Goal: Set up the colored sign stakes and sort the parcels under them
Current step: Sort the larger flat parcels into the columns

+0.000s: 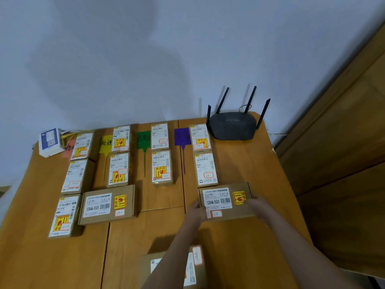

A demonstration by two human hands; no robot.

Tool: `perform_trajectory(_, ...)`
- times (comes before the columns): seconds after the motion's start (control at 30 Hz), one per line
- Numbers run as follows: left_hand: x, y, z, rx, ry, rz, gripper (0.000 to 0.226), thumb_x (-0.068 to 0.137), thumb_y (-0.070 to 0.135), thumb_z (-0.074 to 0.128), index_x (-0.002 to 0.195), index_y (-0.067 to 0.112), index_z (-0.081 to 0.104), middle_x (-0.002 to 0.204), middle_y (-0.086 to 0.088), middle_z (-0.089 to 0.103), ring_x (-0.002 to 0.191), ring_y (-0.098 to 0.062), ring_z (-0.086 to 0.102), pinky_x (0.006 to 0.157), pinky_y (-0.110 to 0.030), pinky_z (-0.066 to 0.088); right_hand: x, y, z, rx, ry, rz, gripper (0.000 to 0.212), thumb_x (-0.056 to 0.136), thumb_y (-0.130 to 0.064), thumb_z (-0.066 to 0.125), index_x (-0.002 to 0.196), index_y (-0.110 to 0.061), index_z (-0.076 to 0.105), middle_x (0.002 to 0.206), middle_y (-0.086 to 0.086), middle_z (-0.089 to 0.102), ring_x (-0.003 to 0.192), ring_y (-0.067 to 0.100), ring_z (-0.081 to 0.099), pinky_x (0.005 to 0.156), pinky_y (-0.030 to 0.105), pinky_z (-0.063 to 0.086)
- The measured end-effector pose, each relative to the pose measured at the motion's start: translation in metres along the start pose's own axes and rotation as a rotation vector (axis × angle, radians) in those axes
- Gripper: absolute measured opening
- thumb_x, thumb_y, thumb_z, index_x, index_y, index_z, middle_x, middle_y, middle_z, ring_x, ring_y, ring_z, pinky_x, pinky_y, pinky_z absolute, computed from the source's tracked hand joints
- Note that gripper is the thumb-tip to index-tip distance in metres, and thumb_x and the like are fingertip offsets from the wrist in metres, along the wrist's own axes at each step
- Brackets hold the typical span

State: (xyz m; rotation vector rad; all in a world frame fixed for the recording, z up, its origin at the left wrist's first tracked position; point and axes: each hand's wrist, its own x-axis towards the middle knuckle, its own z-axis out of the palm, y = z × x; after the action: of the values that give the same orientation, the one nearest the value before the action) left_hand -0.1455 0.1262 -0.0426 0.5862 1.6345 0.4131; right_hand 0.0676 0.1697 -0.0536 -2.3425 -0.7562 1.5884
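Observation:
Four flat sign stakes lie on the wooden table (250, 247): a pink one (67, 150), a yellow one (105, 143), a green one (143, 140) and a purple one (181, 137). Cardboard parcels sit in columns beside them. Both my hands grip a wide brown parcel (226, 202) at the bottom of the purple column, my left hand (195, 209) on its left end and my right hand (257, 205) on its right end. Another parcel (193, 268) lies near the front edge, partly hidden by my left forearm.
A black router (232, 126) with several antennas stands at the back right of the table. A white box (50, 141) with cables sits at the back left corner. A similar wide parcel (107, 205) lies under the yellow column. A wooden door (343, 163) is to the right.

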Motion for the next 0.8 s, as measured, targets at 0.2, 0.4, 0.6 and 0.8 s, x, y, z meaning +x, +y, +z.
perform_trajectory(0.2, -0.006, 0.006, -0.01, -0.05, -0.005, -0.036, 0.037, 0.096, 0.026, 0.056, 0.132, 0.021, 0.052, 0.121, -0.003, 0.064, 0.113, -0.024, 0.057, 0.099, -0.042, 0.047, 0.003, -0.004, 0.005, -0.038, 0.07, -0.01, 0.049, 0.086, -0.006, 0.065, 0.132, 0.002, 0.052, 0.122, 0.021, 0.062, 0.108, 0.037, 0.061, 0.087, 0.041, 0.051)
perform_trajectory(0.4, -0.033, 0.001, -0.055, -0.03, 0.115, 0.002, 0.047, 0.095, 0.026, 0.05, 0.141, 0.018, 0.044, 0.131, -0.01, 0.055, 0.113, -0.026, 0.055, 0.097, -0.042, 0.05, -0.03, -0.01, 0.019, -0.009, 0.192, -0.037, 0.046, 0.083, -0.009, 0.062, 0.128, 0.002, 0.055, 0.12, 0.021, 0.064, 0.103, 0.039, 0.063, 0.082, 0.04, 0.054)
perform_trajectory(0.6, -0.073, -0.025, -0.105, 0.027, 0.209, 0.052, 0.042, 0.097, 0.022, 0.048, 0.137, 0.012, 0.049, 0.135, -0.013, 0.053, 0.122, -0.03, 0.05, 0.1, -0.038, 0.044, -0.084, -0.013, 0.049, 0.005, 0.076, -0.08, 0.036, 0.089, -0.013, 0.059, 0.123, 0.001, 0.059, 0.105, 0.014, 0.062, 0.093, 0.031, 0.059, 0.081, 0.04, 0.052)
perform_trajectory(0.8, -0.106, -0.1, -0.133, -0.037, 0.279, -0.096, 0.08, 0.081, 0.043, 0.057, 0.149, 0.011, 0.029, 0.141, -0.017, 0.047, 0.125, -0.035, 0.05, 0.103, -0.042, 0.045, -0.163, 0.032, 0.097, -0.135, -0.264, -0.088, 0.02, 0.1, -0.018, 0.048, 0.113, -0.009, 0.058, 0.107, 0.008, 0.06, 0.106, 0.029, 0.058, 0.092, 0.041, 0.049)
